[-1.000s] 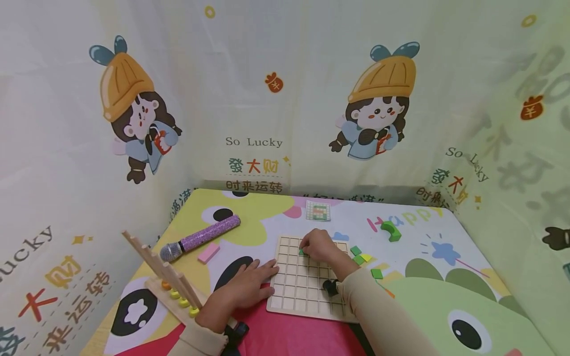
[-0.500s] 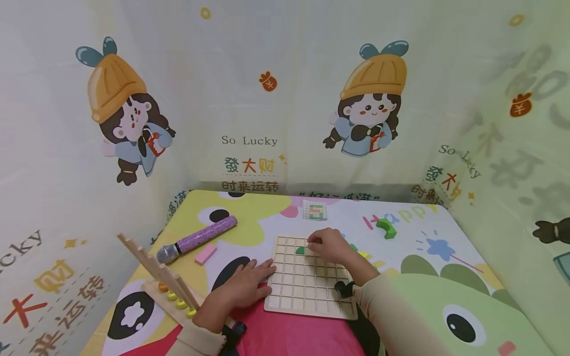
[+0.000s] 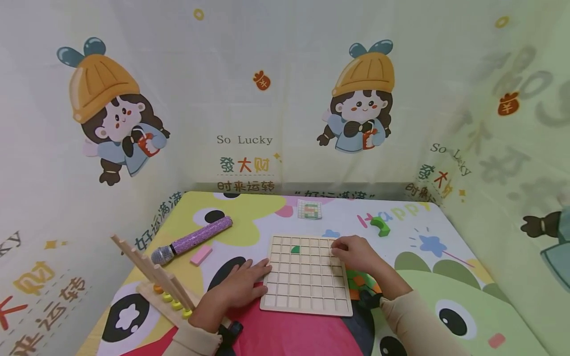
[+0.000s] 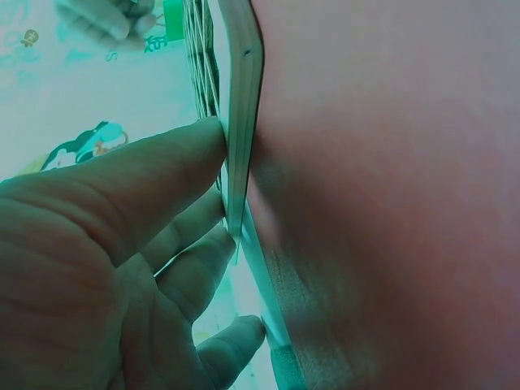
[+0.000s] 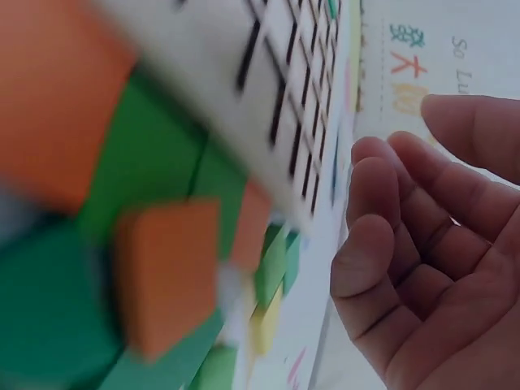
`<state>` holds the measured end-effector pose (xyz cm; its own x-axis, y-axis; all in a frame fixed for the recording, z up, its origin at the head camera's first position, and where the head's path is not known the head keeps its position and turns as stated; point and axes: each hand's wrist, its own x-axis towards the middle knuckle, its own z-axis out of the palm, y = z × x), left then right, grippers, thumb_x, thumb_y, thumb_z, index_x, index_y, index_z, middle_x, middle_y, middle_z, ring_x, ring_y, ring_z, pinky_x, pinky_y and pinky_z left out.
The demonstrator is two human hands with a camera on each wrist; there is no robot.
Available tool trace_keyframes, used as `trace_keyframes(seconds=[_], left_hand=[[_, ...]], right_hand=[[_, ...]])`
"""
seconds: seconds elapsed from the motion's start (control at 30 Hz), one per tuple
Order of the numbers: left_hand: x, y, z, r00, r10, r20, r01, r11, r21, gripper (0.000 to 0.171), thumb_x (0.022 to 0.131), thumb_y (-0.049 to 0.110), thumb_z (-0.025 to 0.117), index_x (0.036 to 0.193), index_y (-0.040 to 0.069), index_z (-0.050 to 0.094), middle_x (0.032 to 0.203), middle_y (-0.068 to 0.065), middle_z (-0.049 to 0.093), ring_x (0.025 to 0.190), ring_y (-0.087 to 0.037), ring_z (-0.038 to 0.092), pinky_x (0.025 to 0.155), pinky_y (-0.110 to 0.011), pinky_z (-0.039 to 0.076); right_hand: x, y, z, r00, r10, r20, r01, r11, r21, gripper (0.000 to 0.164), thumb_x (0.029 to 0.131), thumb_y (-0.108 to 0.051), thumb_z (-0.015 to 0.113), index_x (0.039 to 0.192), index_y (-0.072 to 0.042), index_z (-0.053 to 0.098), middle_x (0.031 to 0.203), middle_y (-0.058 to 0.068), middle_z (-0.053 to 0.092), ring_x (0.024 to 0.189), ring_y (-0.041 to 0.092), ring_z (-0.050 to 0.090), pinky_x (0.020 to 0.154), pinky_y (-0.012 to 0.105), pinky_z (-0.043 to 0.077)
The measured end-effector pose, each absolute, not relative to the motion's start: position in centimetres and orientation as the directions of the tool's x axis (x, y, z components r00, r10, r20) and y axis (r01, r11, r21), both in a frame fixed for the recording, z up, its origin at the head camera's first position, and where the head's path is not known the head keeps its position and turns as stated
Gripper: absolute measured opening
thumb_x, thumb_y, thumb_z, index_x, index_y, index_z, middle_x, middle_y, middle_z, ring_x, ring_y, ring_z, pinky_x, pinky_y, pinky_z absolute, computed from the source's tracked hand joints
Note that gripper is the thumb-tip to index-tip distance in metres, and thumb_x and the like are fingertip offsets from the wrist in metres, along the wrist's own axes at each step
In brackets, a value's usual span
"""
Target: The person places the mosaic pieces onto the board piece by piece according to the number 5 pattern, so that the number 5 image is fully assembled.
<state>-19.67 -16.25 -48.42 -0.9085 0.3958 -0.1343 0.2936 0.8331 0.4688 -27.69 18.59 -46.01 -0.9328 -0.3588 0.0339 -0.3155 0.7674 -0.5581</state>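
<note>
A wooden grid board (image 3: 303,282) lies in the middle of the table, with one green quarter-round tile (image 3: 295,249) in a cell near its upper left. My left hand (image 3: 240,284) rests at the board's left edge with fingers spread. In the left wrist view, the left thumb and fingertips touch the side of the board (image 4: 240,106). Over the board's upper right corner is my right hand (image 3: 358,254). Its fingers are loosely bent, and the right wrist view shows nothing between them and the thumb. Orange and green blocks (image 5: 171,276) lie beside the board's right edge, under the right forearm.
A wooden peg stand (image 3: 156,272) with yellow and orange pieces stands at left. Nearby lie a purple glittery microphone (image 3: 193,240) and a pink block (image 3: 201,255). Behind the board is a pattern card (image 3: 309,210); a green arch block (image 3: 380,226) is at back right.
My right hand has moved right, away from the green tile, which now stays in its cell on the board. The left hand keeps its place at the board's edge.
</note>
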Motion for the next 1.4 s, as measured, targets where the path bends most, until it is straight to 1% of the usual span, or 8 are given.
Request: trace_keyframes(seconds=[0.23, 0.4, 0.57, 0.67, 0.87, 1.0, 1.23, 1.4], left_hand=[[-19.5, -16.3, -48.2, -0.911, 0.391, -0.134, 0.284, 0.827, 0.485, 0.061, 0.096, 0.030, 0.072, 0.152, 0.016, 0.054, 0.166, -0.006, 0.041, 0.154, -0.049, 0.028, 0.120, -0.074, 0.018], [-19.5, -16.2, -48.2, -0.910, 0.393, -0.133, 0.286, 0.826, 0.486, 0.061, 0.096, 0.030, 0.072, 0.152, 0.016, 0.054, 0.166, -0.006, 0.041, 0.153, -0.049, 0.028, 0.120, -0.074, 0.019], [-19.5, -16.3, -48.2, -0.911, 0.392, -0.132, 0.284, 0.825, 0.490, 0.060, 0.096, 0.030, 0.072, 0.152, 0.016, 0.054, 0.165, -0.006, 0.041, 0.153, -0.050, 0.028, 0.120, -0.074, 0.018], [-19.4, -16.3, -48.2, -0.911, 0.393, -0.125, 0.288, 0.823, 0.489, 0.059, 0.096, 0.030, 0.072, 0.152, 0.015, 0.055, 0.165, -0.006, 0.042, 0.153, -0.050, 0.029, 0.120, -0.074, 0.019], [-19.5, -16.2, -48.2, -0.911, 0.397, -0.116, 0.297, 0.823, 0.484, 0.059, 0.097, 0.030, 0.071, 0.151, 0.015, 0.055, 0.165, -0.007, 0.042, 0.153, -0.050, 0.029, 0.119, -0.075, 0.020], [-19.6, -16.2, -48.2, -0.909, 0.400, -0.112, 0.304, 0.824, 0.478, 0.059, 0.097, 0.030, 0.071, 0.152, 0.015, 0.054, 0.165, -0.006, 0.042, 0.153, -0.050, 0.029, 0.119, -0.075, 0.020], [-19.6, -16.3, -48.4, -0.909, 0.401, -0.110, 0.309, 0.828, 0.467, 0.059, 0.097, 0.030, 0.071, 0.152, 0.016, 0.055, 0.165, -0.006, 0.042, 0.152, -0.050, 0.030, 0.120, -0.074, 0.021], [-19.6, -16.2, -48.4, -0.911, 0.395, -0.118, 0.301, 0.832, 0.466, 0.059, 0.097, 0.030, 0.071, 0.152, 0.016, 0.055, 0.165, -0.006, 0.042, 0.153, -0.049, 0.030, 0.120, -0.073, 0.021]], right_hand=[[-25.6, 21.0, -46.2, -0.928, -0.371, -0.006, -0.314, 0.795, -0.518, 0.014, 0.096, -0.018, 0.073, 0.104, -0.007, 0.076, 0.093, -0.001, 0.073, 0.082, 0.014, 0.064, 0.075, 0.037, 0.056], [-24.3, 22.3, -46.4, -0.929, -0.362, -0.082, -0.279, 0.827, -0.488, 0.019, 0.088, -0.022, 0.081, 0.103, -0.010, 0.077, 0.096, -0.002, 0.072, 0.088, 0.015, 0.064, 0.081, 0.040, 0.057], [-23.9, 23.2, -46.6, -0.909, -0.404, -0.101, -0.321, 0.834, -0.448, 0.026, 0.082, -0.024, 0.087, 0.102, -0.011, 0.079, 0.097, -0.003, 0.071, 0.092, 0.016, 0.064, 0.084, 0.043, 0.057], [-23.8, 23.4, -46.6, -0.905, -0.412, -0.105, -0.330, 0.837, -0.437, 0.026, 0.080, -0.023, 0.089, 0.101, -0.011, 0.080, 0.098, -0.003, 0.072, 0.097, 0.018, 0.065, 0.090, 0.047, 0.058], [-23.6, 23.1, -46.6, -0.914, -0.397, -0.085, -0.341, 0.865, -0.368, 0.016, 0.081, -0.019, 0.089, 0.092, -0.013, 0.080, 0.097, -0.003, 0.071, 0.098, 0.021, 0.067, 0.090, 0.049, 0.058], [-23.5, 23.0, -46.7, -0.924, -0.377, -0.067, -0.330, 0.872, -0.362, 0.016, 0.080, -0.017, 0.089, 0.090, -0.013, 0.077, 0.094, -0.003, 0.070, 0.093, 0.018, 0.065, 0.087, 0.046, 0.058], [-23.0, 23.2, -47.0, -0.926, -0.377, -0.027, -0.336, 0.852, -0.402, 0.022, 0.081, -0.014, 0.087, 0.089, -0.016, 0.067, 0.082, -0.008, 0.062, 0.076, 0.010, 0.053, 0.069, 0.032, 0.049], [-23.0, 23.7, -46.9, -0.906, -0.422, -0.014, -0.365, 0.799, -0.478, 0.017, 0.087, -0.010, 0.081, 0.091, -0.015, 0.065, 0.082, -0.009, 0.063, 0.075, 0.007, 0.053, 0.066, 0.027, 0.047]])
